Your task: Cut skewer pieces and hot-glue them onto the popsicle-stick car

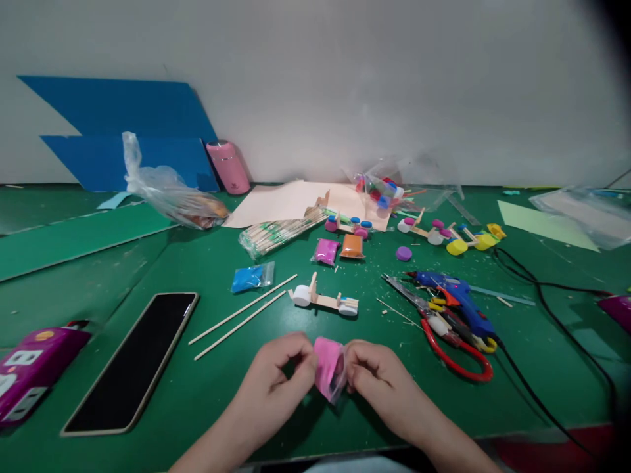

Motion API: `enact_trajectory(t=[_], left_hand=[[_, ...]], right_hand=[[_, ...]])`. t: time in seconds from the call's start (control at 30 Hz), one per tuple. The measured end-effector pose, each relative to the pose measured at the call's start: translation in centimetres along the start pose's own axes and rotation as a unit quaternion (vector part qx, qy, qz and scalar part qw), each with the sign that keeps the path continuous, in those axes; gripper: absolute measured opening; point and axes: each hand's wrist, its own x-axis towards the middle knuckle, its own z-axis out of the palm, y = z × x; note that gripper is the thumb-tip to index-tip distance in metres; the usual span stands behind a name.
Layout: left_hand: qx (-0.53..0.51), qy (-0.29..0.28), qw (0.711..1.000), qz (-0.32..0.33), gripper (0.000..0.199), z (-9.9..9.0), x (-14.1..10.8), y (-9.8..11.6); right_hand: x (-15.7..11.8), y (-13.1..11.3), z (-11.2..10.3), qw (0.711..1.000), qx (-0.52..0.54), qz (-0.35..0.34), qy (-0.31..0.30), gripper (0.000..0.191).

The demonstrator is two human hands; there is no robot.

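Note:
Between my two hands is a small clear packet of pink modelling clay. My left hand pinches its left edge between thumb and fingers. On the other side, my right hand grips the clear plastic edge. Just beyond them stands a small wooden stick vehicle with white bottle-cap wheels. Two thin wooden sticks lie to its left, near a packet of blue clay. Farther back are a magenta clay packet and an orange clay packet.
Right of my hands lie red-handled scissors and a blue glue gun with a trailing cord. A phone and a purple power strip are at left. Behind are bundled sticks, a pink bottle and more cap-wheeled vehicles.

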Motion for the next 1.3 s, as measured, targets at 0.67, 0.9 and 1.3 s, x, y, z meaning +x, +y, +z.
enact_trajectory(t=[0.67,0.9,1.3], left_hand=[[0.19,0.04,0.981,0.028,0.014,2.0,1.3,-1.9],[0.305,0.097,0.945,0.069,0.017,2.4,1.1,-1.8],[0.555,0.084,0.816,0.138,0.039,2.2,0.6,-0.9]], right_hand=[[-0.8,0.1,0.1,0.98,-0.125,-0.024,0.151,0.008],[-0.9,0.1,0.0,0.996,-0.049,-0.036,0.072,0.017],[-0.6,0.3,0.1,0.995,0.062,-0.055,0.054,0.02]])
